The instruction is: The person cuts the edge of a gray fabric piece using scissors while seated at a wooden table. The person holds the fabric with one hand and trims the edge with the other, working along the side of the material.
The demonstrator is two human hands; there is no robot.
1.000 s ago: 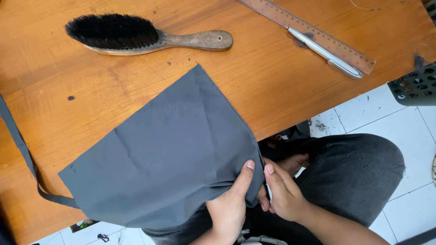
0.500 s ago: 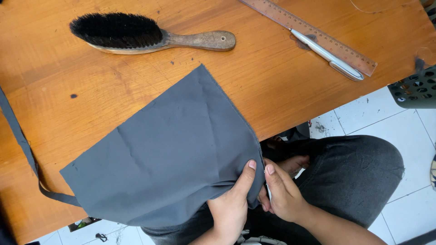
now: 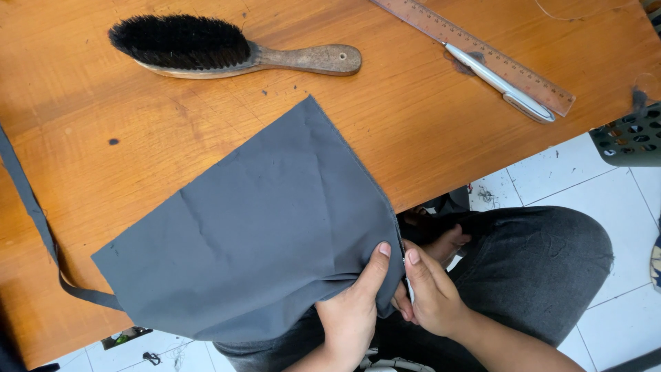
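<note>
A grey piece of fabric (image 3: 255,234) lies flat on the wooden table (image 3: 172,131) and hangs over its near edge. My left hand (image 3: 354,313) pinches the cloth's lower right corner, thumb on top. My right hand (image 3: 430,293) grips the same edge just to the right, thumb against the seam. Both hands sit off the table edge, above my lap in dark trousers (image 3: 537,269). A grey strap (image 3: 38,227) runs from the cloth's left corner up along the table's left side.
A black-bristled brush with a wooden handle (image 3: 227,49) lies at the far side of the table. A wooden ruler (image 3: 475,52) and a silver pen (image 3: 499,84) lie at the far right. A green perforated basket (image 3: 630,138) stands beside the table over white floor tiles.
The view has shifted slightly; the hands and fabric stay in the same place with the same grip.
</note>
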